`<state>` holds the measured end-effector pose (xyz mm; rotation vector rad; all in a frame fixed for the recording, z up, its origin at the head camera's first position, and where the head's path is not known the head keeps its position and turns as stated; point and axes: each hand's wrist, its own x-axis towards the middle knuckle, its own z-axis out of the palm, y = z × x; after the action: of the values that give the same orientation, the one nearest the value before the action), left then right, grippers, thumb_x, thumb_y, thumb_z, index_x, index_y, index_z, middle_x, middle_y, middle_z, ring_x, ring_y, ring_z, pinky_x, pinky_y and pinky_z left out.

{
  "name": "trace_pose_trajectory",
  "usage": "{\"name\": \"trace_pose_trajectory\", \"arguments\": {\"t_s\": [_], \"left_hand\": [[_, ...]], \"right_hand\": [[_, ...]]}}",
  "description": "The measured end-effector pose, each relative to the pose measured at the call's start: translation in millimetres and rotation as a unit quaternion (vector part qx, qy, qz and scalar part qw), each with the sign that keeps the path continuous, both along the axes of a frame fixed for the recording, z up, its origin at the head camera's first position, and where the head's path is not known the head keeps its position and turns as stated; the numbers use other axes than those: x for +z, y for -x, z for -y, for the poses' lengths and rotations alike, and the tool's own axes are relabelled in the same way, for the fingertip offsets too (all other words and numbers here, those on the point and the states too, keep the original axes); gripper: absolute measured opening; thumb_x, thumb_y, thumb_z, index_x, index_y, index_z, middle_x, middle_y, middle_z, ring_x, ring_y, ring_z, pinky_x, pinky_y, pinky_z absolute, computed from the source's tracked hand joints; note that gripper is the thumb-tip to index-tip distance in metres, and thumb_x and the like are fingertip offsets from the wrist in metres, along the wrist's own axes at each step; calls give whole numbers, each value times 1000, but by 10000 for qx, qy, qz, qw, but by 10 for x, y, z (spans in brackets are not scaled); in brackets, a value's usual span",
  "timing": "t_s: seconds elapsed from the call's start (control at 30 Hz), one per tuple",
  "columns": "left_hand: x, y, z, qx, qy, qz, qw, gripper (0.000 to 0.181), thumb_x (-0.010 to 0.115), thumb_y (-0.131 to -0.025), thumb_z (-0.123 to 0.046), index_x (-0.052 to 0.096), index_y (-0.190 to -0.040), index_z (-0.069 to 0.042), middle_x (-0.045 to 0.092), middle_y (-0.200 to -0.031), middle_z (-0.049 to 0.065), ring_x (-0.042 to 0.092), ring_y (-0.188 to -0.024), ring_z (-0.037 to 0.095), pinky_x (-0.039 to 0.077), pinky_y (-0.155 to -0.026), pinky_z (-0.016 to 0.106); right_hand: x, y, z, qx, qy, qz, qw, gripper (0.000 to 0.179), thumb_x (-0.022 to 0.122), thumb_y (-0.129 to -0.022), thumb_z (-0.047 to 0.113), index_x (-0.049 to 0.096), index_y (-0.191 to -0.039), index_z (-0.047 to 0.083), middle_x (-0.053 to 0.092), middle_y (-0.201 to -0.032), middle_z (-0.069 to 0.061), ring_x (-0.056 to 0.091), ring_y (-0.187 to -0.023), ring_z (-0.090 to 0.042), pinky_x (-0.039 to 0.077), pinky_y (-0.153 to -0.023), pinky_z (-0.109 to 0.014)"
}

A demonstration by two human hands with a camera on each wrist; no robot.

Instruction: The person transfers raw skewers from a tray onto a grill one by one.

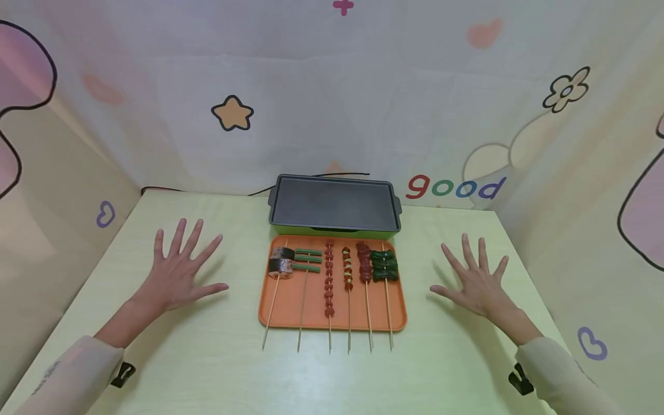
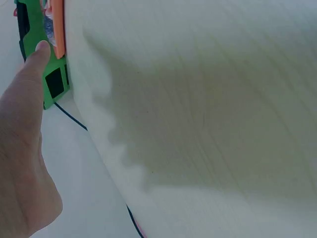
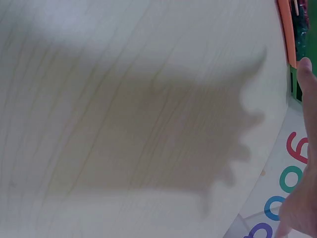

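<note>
My left hand hovers over the table left of an orange tray, its fingers spread wide and nothing in it. To the right of the tray, my right hand is spread the same way, also holding nothing. Several skewers lie side by side on the tray, sticks jutting over its near edge. From the left they bear black-banded rolls, green sticks, small red pieces, mixed red and green bits, dark red chunks and dark green folded pieces.
Directly behind the tray stands a green electric griddle with a flat dark plate. A black cable runs along the table's back edge. Printed curtains enclose the pale wooden table at the back and sides.
</note>
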<state>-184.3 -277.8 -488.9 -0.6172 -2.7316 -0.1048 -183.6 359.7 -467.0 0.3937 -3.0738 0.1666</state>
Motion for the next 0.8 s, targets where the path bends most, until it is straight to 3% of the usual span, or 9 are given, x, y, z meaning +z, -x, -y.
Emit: {"name": "trace_pose_trajectory", "arguments": {"t_s": [0.13,0.3,0.4,0.5,0.67,0.73,0.8], "left_hand": [[42,-7,-45,236,-351,659,9969,104,62,-82,-76,17,-165,-32,5,-172,20,-6,-158,46,-1,-115,77],[92,-4,-112,344,-983,1299,9861,106,67,-85,-67,10,-166,-28,4,-172,20,1,-157,46,2,-114,76],[117,5,-165,278,-1488,1574,9759,106,69,-86,-61,11,-166,-21,9,-171,21,9,-155,46,8,-112,75],[139,8,-211,201,-2113,1984,9569,105,71,-88,-54,12,-166,-18,14,-170,21,14,-153,47,11,-110,75],[190,3,-271,208,-3000,2648,9162,98,69,-93,-48,8,-166,-23,23,-169,17,14,-153,48,6,-110,79],[207,-5,-298,196,-3277,2836,9010,96,69,-94,-45,9,-166,-24,27,-167,16,15,-153,47,8,-111,80],[214,-20,-330,119,-3587,3002,8838,92,71,-95,-41,14,-166,-23,32,-165,16,19,-153,45,12,-114,77]], "right_hand": [[3,9,29,-111,541,339,9979,102,63,-89,67,9,-166,27,-13,-169,-25,-19,-151,-56,-10,-99,-91],[23,3,106,-75,1315,694,9889,103,66,-91,57,5,-166,21,-11,-168,-28,-11,-152,-58,-4,-106,-87],[22,-2,147,64,1904,969,9769,103,68,-93,48,2,-166,17,-7,-168,-31,-6,-152,-58,-2,-110,-84],[21,-15,176,113,2408,1320,9615,102,67,-96,41,-3,-166,19,-4,-169,-29,1,-153,-58,6,-113,-81],[57,-59,225,105,3141,1751,9330,91,60,-103,35,-3,-166,20,6,-170,-26,17,-151,-57,24,-114,-74],[82,-91,237,160,3447,1872,9197,83,57,-105,31,3,-166,13,14,-168,-28,22,-150,-54,32,-116,-64],[109,-137,233,221,3709,2027,9060,76,54,-107,28,9,-165,6,21,-165,-31,31,-148,-52,43,-114,-47]]}}
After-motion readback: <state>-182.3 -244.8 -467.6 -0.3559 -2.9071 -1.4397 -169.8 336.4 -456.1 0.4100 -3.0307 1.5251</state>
